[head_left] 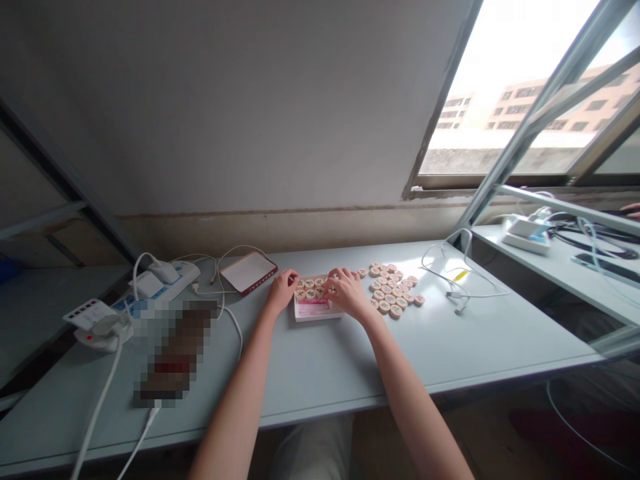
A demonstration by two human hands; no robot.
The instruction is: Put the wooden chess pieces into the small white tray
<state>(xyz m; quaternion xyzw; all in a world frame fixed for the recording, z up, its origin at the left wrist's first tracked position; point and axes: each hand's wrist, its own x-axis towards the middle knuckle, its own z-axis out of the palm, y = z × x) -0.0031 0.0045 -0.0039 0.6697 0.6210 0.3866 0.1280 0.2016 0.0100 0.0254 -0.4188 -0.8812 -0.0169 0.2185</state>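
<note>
A small white box (316, 313) with a pink lining lies on the pale table (320, 360), holding several round wooden game discs in its far half. My left hand (281, 291) rests curled against the box's left edge. My right hand (347, 292) is over the box's right side, fingers pinched on one wooden disc (331, 289). A loose heap of the same wooden discs (393, 291) lies just right of my right hand.
A red-edged lid or flat box (249, 272) lies left of the box. White power strips and chargers (160, 278) with cables sit at the far left. A white cable (457, 283) lies to the right, a second table (560, 263) beyond it. Wall and window behind.
</note>
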